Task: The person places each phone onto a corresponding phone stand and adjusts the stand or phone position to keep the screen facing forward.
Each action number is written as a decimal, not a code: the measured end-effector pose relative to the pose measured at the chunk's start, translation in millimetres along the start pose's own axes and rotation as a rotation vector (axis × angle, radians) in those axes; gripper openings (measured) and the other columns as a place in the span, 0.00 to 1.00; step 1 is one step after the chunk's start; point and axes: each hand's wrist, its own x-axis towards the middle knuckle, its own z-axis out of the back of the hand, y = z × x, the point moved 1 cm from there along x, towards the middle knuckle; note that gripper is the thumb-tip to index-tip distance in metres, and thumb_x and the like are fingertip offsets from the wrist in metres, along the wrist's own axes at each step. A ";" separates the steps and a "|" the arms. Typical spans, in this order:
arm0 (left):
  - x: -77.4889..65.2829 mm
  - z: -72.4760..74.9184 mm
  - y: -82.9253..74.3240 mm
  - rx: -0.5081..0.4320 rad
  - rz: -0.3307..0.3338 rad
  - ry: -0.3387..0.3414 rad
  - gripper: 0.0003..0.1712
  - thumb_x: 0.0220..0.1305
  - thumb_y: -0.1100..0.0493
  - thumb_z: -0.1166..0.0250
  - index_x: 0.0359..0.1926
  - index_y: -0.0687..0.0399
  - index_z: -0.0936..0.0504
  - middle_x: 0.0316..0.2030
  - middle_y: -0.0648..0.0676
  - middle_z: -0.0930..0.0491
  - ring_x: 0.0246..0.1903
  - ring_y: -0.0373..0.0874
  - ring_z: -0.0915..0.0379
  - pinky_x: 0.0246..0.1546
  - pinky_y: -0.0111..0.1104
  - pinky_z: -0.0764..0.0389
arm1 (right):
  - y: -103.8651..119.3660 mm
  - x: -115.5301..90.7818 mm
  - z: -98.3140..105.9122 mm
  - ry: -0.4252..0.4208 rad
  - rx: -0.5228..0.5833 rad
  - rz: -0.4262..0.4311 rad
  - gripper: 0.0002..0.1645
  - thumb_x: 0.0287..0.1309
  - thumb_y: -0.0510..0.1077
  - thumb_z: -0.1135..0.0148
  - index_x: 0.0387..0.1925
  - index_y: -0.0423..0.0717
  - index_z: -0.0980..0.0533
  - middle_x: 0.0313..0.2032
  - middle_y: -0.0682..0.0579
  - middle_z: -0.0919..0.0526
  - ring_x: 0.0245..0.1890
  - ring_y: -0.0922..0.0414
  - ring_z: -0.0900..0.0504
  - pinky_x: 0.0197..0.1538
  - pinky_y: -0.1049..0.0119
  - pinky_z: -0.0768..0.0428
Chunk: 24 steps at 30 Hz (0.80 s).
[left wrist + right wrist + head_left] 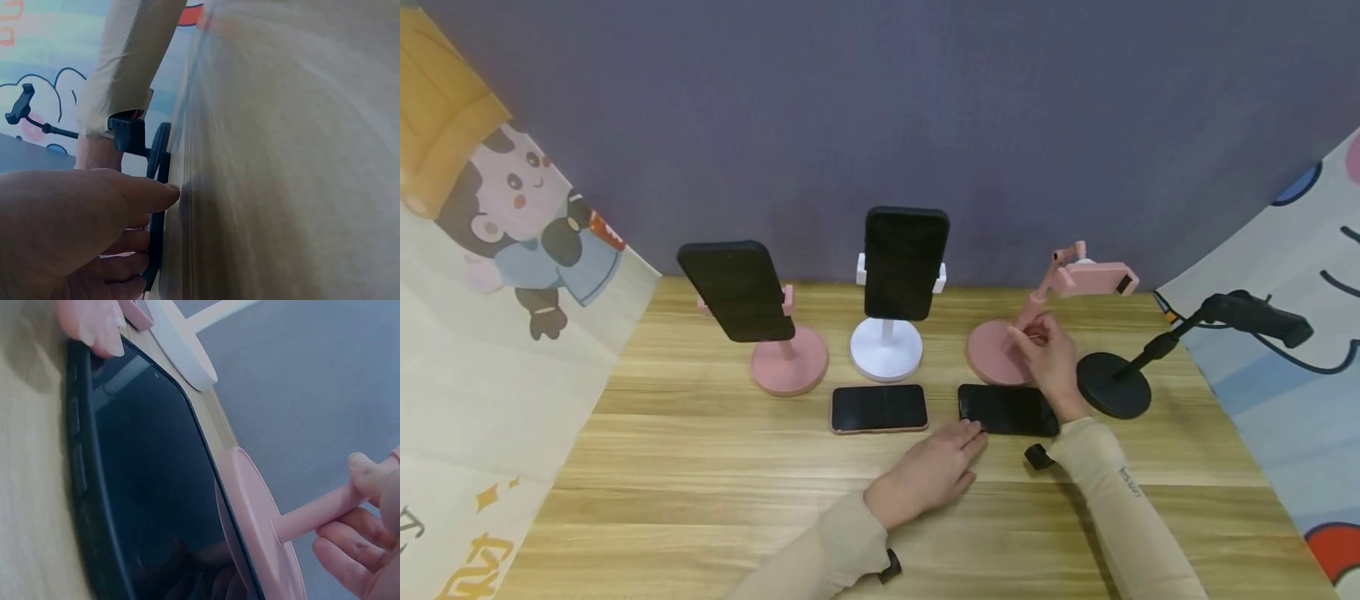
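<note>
My right hand grips the stem of a pink phone stand, its thumb and fingers around the post in the right wrist view. The stand's pink clamp holds no phone. Just in front of its round base lies a black phone, screen up. At that phone's near left corner, the fingers of my left hand rest, stretched out; the right wrist view shows the fingertips on its edge. From the left wrist view, the left thumb is close to the tabletop beside the phone.
Left of the right hand stand a white phone stand and another pink stand, each with a black phone. A phone with a pinkish edge lies before the white one. A black stand is at right, near the right wrist.
</note>
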 end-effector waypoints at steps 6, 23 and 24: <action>-5.2 0.8 -6.8 0.058 -0.013 0.004 0.31 0.67 0.47 0.46 0.65 0.58 0.31 0.64 0.57 0.32 0.64 0.47 0.41 0.65 0.36 0.38 | 7.2 -4.0 -3.3 0.012 0.008 0.012 0.21 0.52 0.55 0.34 0.37 0.43 0.25 0.34 0.46 0.14 0.31 0.74 0.23 0.29 0.84 0.26; -15.8 6.5 -9.6 -0.028 0.011 -0.022 0.25 0.65 0.47 0.44 0.58 0.55 0.25 0.59 0.55 0.25 0.59 0.46 0.33 0.61 0.34 0.32 | 19.8 -7.9 -18.3 0.016 0.091 0.062 0.19 0.49 0.51 0.31 0.35 0.40 0.24 0.32 0.45 0.14 0.30 0.68 0.20 0.29 0.82 0.24; -16.9 7.0 -9.3 -0.044 0.010 -0.027 0.24 0.65 0.48 0.44 0.57 0.55 0.24 0.58 0.55 0.25 0.59 0.46 0.32 0.61 0.34 0.32 | 20.4 -7.8 -19.0 0.015 0.093 0.063 0.19 0.49 0.51 0.31 0.35 0.40 0.24 0.32 0.44 0.14 0.30 0.67 0.20 0.29 0.81 0.24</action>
